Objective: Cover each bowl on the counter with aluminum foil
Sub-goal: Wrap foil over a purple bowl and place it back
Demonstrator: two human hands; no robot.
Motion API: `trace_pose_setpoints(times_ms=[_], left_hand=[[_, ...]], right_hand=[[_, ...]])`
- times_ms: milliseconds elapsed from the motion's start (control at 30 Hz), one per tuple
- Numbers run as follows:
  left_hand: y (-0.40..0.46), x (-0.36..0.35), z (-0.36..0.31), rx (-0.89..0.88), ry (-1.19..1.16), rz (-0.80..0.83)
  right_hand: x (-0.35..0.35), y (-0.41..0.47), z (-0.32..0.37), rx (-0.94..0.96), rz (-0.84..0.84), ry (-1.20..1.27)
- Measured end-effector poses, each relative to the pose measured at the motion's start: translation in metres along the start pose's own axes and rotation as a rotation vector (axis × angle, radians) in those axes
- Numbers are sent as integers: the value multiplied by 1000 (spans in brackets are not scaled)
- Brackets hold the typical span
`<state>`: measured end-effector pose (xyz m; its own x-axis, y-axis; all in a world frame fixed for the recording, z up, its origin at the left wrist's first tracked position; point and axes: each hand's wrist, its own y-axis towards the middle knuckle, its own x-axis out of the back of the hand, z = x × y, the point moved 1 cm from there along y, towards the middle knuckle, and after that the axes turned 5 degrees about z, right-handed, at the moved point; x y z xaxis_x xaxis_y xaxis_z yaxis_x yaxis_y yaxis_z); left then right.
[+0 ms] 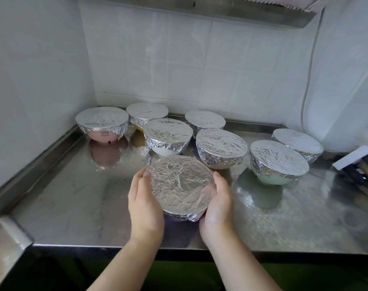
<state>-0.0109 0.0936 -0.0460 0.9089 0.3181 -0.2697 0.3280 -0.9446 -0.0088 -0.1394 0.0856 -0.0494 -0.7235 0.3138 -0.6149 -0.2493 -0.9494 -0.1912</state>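
White tiled walls (pixel 199 59) meet in a corner at the back left, with pale grout lines and soft, even light on them. A stainless steel range hood (pixel 199 9) hangs along the top. Below, the steel surface (pixel 73 196) has a raised lip against the walls and a dark front edge, and its sheen mirrors what stands above. A thin cord (pixel 307 85) runs down the right wall

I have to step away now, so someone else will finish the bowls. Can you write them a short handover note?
Left hand and right hand cup the sides of the nearest foil-covered bowl, at the front of the steel counter.
Seven more bowls behind it, from the pink bowl to the green bowl, already wear foil.
Done: all eight visible bowls are covered.
Left: probably just press this rim snug.
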Motion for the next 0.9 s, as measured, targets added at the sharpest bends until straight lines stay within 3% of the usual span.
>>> trace_pose_setpoints(times_ms=[133,300,467,567,667,800,900], left_hand=[[23,14,-6,108,-33,62],[14,20,-18,-5,18,-47],[-10,4,-15,-35,106,46],[3,5,-14,-26,159,47],[18,10,-17,-8,186,85],[18,16,-23,-25,180,-20],[-5,8,-21,-33,180,-12]], right_hand=[[8,5,0,39,50,-152],[1,29,34,132,97,-420],[-6,34,35,-7,195,-435],[-1,27,32,40,202,-405],[7,27,27,81,159,-531],[7,31,34,184,105,-639],[-4,33,40,173,163,-640]])
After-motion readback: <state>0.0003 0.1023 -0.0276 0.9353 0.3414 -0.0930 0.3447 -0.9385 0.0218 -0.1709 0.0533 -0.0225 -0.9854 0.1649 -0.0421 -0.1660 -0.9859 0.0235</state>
